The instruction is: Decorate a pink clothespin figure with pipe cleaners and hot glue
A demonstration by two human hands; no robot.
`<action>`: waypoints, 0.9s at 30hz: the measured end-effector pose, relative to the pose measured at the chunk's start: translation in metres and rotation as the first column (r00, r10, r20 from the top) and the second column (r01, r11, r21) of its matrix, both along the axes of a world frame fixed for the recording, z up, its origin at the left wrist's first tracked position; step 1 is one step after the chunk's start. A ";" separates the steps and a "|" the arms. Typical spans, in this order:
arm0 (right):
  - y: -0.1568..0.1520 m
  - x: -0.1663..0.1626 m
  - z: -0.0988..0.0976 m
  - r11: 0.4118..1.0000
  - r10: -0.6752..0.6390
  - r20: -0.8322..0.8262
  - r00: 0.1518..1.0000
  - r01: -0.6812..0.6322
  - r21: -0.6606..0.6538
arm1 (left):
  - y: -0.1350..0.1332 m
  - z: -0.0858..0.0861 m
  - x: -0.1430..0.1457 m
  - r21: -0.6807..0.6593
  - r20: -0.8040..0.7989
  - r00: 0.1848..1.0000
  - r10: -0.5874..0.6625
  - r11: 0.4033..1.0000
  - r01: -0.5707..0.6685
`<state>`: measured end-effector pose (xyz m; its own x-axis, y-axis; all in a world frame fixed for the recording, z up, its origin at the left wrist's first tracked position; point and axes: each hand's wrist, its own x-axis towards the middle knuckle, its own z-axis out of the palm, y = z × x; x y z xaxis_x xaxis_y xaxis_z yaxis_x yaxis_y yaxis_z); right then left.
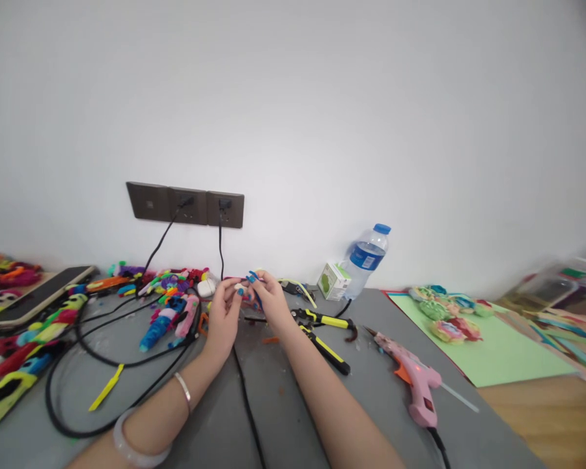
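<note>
My left hand (223, 317) and my right hand (272, 301) meet above the grey table (273, 397), fingertips pinched together. Between them they hold a small blue pipe-cleaner piece (252, 281) with a pale bit at its left end. Both hands have their fingers closed on it. My left wrist wears a thin bangle and a pale bracelet. Just right of my right hand lie yellow-and-black pliers (325, 335).
A pink glue gun (415, 384) lies at the right with its cord. Black cables (127, 365) loop over the left of the table, running up to wall sockets (185, 205). Colourful pipe-cleaner figures (168, 306), a phone (39, 294), a water bottle (366, 260), a small green box (333, 281) and green paper (498, 352) with flowers surround the hands.
</note>
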<state>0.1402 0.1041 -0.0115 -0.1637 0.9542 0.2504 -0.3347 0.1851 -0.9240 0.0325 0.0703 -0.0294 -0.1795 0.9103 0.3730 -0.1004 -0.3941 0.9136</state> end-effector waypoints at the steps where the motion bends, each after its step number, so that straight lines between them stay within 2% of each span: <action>1: 0.000 0.000 0.000 1.000 0.000 -0.003 1.000 -0.001 -0.004 | 0.000 -0.001 0.000 -0.005 0.007 1.000 0.002 1.000 -0.002; 27: 0.000 -0.002 -0.006 0.999 0.028 -0.012 1.000 -0.028 -0.040 | -0.001 -0.004 -0.002 -0.013 -0.005 1.000 0.013 1.000 -0.013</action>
